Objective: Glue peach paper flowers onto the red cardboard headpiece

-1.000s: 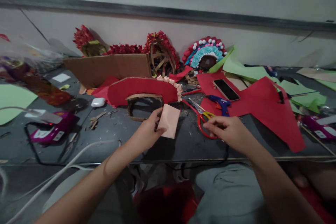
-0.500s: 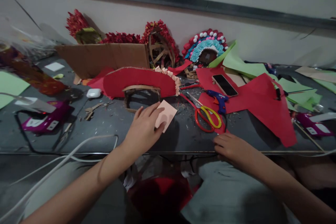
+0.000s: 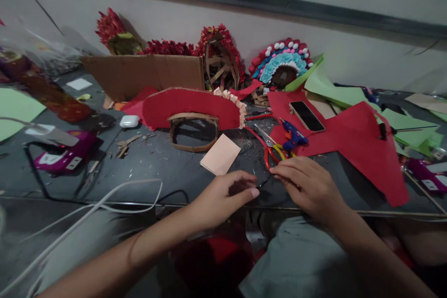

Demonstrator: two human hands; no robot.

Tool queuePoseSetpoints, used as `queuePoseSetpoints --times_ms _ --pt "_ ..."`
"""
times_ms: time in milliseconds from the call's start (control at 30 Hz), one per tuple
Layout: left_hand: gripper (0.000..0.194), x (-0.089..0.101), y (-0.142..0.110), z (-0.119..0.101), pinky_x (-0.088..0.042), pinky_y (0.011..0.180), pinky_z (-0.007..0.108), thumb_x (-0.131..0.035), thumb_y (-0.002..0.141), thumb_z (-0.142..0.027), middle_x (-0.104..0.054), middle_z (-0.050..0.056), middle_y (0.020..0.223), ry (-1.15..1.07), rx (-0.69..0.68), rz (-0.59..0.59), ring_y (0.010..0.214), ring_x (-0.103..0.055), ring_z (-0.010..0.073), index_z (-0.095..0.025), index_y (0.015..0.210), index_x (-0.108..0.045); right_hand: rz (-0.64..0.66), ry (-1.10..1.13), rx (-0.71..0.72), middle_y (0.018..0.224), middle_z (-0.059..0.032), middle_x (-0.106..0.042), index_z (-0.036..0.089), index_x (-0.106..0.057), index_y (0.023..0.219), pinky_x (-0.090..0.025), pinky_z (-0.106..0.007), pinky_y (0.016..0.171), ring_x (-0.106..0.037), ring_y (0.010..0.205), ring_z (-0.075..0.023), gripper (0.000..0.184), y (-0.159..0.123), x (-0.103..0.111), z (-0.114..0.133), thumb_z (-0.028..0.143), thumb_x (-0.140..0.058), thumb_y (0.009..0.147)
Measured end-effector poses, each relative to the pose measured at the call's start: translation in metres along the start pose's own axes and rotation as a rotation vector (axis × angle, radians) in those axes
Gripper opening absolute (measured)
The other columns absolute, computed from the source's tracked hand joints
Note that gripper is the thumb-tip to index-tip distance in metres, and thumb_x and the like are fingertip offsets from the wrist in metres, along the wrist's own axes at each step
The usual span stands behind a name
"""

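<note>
Head view: right hand (image 3: 307, 184) is pinching a dark strand (image 3: 266, 180); left hand (image 3: 226, 195), at its nine o'clock, is gaping, seemingly needing closing.

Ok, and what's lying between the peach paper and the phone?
In the head view, the scissors and the blue glue gun lie between the peach paper and the phone.

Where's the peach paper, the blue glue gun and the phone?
Peach paper (image 3: 220, 154): head view, middle of its upper face.
Blue glue gun (image 3: 295, 137): head view, its body.
Phone (image 3: 307, 116): head view, its dark screen.
</note>
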State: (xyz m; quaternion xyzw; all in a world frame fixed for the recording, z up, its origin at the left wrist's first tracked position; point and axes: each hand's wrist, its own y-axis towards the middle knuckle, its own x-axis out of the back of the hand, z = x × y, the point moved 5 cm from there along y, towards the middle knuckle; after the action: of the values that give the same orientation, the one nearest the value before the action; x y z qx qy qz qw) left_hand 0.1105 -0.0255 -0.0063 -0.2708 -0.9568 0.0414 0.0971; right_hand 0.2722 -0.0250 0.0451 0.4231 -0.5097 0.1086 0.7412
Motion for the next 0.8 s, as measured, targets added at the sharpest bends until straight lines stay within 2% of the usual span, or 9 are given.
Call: queuePoseSetpoints --times_ms 100,267,467,633,800 --pt "0.022 0.0 0.0 0.006 -0.048 0.065 0.022 -0.052 0.084 -0.034 -0.067 0.003 0.077 -0.155 0.078 0.062 0.07 -0.061 0.0125 -0.016 0.088 -0.064 -0.003 0.036 -0.074 0.088 -0.0053 -0.065 0.018 -0.059 0.096 -0.047 -0.032 0.077 -0.058 0.083 -0.0158 0.017 0.001 -0.004 -0.003 0.01 -0.052 0.082" --pt "0.018 0.012 -0.007 0.007 -0.046 0.062 0.02 -0.055 0.083 -0.03 -0.068 0.001 0.074 -0.018 0.082 -0.025 0.067 -0.059 0.0114 -0.017 0.084 -0.067 0.054 0.119 -0.085 0.093 -0.0057 -0.066 0.017 -0.06 0.1 -0.045 -0.032 0.083 -0.058 0.089 -0.0158 0.018 0.003 -0.013 0.011 0.016 -0.056 0.082" --pt "0.014 0.018 -0.01 0.006 -0.05 0.066 0.021 -0.058 0.08 -0.027 -0.072 0.0 0.079 0.048 0.046 -0.121 0.072 -0.065 0.0133 -0.021 0.083 -0.071 0.071 0.249 -0.14 0.085 -0.0026 -0.068 0.017 -0.063 0.092 -0.045 -0.031 0.078 -0.059 0.08 -0.0133 0.012 0.007 -0.025 0.017 0.016 -0.053 0.084" --pt "0.007 0.023 -0.007 0.001 -0.052 0.063 0.021 -0.066 0.074 -0.025 -0.073 0.0 0.075 0.056 0.035 -0.253 0.068 -0.066 0.0139 -0.022 0.077 -0.071 0.026 0.326 -0.198 0.078 -0.0013 -0.067 0.017 -0.062 0.087 -0.044 -0.029 0.072 -0.058 0.073 -0.0121 0.008 0.004 -0.027 0.012 0.015 -0.055 0.083" --pt "0.007 0.022 -0.003 -0.005 -0.053 0.062 0.022 -0.067 0.073 -0.025 -0.073 0.0 0.074 0.12 -0.025 -0.285 0.065 -0.066 0.0139 -0.021 0.077 -0.071 -0.019 0.332 -0.247 0.078 -0.0013 -0.066 0.018 -0.061 0.087 -0.045 -0.028 0.069 -0.059 0.073 -0.0122 0.008 0.002 -0.023 0.011 0.014 -0.056 0.082"
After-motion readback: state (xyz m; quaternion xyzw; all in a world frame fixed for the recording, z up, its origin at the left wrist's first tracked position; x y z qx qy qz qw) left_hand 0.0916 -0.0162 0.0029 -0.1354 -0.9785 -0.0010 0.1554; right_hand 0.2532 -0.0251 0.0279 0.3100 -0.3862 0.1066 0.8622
